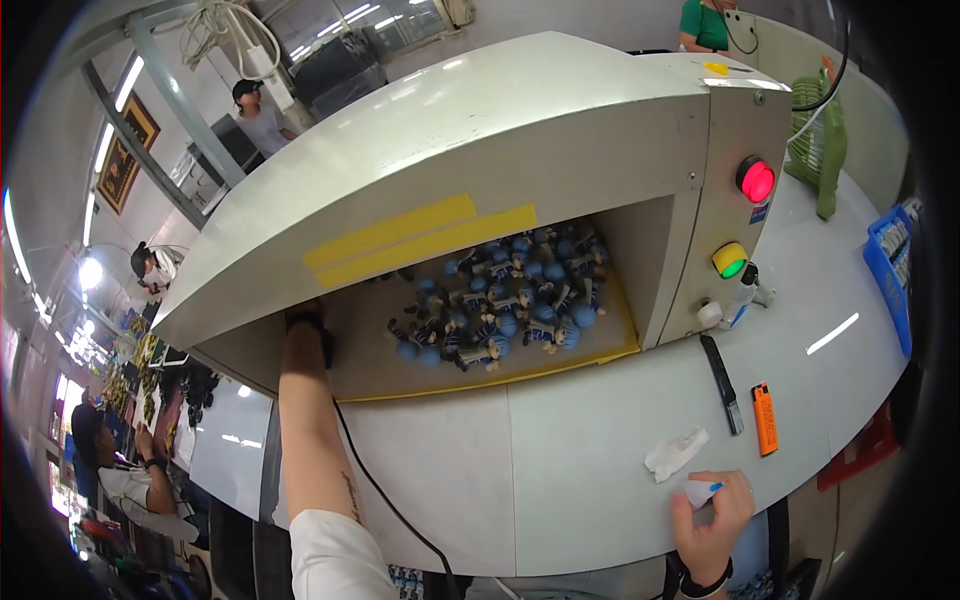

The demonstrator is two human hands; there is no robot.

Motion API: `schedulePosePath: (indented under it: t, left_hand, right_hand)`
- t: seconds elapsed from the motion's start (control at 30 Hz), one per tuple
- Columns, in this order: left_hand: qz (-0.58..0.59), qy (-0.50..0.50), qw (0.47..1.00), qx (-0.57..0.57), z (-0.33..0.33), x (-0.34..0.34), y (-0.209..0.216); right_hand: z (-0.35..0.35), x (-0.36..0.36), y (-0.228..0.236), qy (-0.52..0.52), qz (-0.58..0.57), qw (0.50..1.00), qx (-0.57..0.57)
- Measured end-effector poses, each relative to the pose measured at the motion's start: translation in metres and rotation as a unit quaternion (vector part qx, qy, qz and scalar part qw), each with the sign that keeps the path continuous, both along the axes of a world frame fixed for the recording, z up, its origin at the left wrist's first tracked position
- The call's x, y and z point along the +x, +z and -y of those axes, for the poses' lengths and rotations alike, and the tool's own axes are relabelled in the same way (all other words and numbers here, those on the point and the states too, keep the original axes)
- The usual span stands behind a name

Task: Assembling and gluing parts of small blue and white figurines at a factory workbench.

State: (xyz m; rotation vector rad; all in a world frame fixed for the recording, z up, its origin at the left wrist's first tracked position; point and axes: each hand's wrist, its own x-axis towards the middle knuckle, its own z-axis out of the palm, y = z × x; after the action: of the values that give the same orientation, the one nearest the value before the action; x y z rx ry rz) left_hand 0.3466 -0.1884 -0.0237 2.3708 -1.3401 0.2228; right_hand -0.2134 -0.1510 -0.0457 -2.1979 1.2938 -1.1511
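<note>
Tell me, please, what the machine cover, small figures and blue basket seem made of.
Machine cover: probably painted metal, satin, with soft highlights. Small figures: moulded plastic or rubber perhaps, fairly matte, with repeating shapes. Blue basket: apparently plastic, smooth, evenly coloured.

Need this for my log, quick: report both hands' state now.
Left hand: hidden inside the gray machine; open or closed cannot be told.
Right hand: closed on a small white object with blue.

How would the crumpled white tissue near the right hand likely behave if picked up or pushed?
The crumpled white tissue would probably be floppy, given its creased, irregular edges. It looks thin, so it is likely light. Lying flattish on the glossy tabletop, it would probably slide rather than roll.
</note>
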Motion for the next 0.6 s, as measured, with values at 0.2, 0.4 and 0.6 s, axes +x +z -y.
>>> schedulePosePath:
  t: [0.2, 0.4, 0.6]
  left_hand:
    - [-0.186, -0.087, 0.979, 0.021, 0.001, 0.031, -0.011]
    - [-0.356, -0.167, 0.919, 0.032, -0.002, 0.033, -0.033]
    - [-0.321, -0.142, 0.935, 0.04, 0.04, -0.002, -0.024]
  right_hand:
    - [0.003, 0.001, -0.003, 0.0, -0.009, 1.0, -0.008]
    - [0.004, 0.002, -0.002, -0.006, 0.002, 1.0, 0.005]
    - [0.004, 0.001, -0.002, -0.009, 0.004, 1.0, 0.003]
